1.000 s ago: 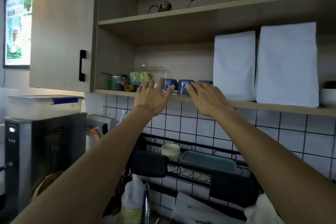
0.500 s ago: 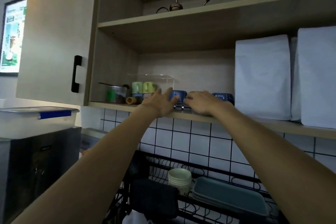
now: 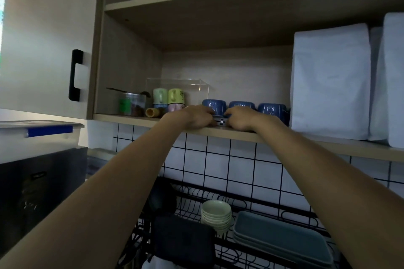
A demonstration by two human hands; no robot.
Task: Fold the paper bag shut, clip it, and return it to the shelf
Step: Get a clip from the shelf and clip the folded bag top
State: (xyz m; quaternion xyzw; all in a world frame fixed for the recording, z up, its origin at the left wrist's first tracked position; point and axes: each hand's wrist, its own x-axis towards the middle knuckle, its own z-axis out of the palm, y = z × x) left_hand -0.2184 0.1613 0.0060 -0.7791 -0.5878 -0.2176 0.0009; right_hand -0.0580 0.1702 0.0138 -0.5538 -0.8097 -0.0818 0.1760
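Note:
Two tall white paper bags stand upright on the wooden shelf (image 3: 273,136): one bag (image 3: 330,81) right of my hands, a second bag (image 3: 393,76) at the frame's right edge. My left hand (image 3: 194,116) and my right hand (image 3: 240,118) rest on the shelf's front edge, fingers curled down. Between them lies a small dark and silver clip-like object (image 3: 220,122), and both hands close on it from either side. My fingertips are hidden behind my knuckles.
Three blue cups (image 3: 240,106) stand upside down right behind my hands. Green mugs (image 3: 168,97), a clear box and a jar sit further left. A cupboard door (image 3: 43,39) hangs at left. Below is a dish rack with stacked bowls (image 3: 216,214) and trays (image 3: 282,238).
Both hands have moved forward from mid-air onto the shelf edge and curled around the small object. The view has moved closer to the shelf, and the bags now sit further right.

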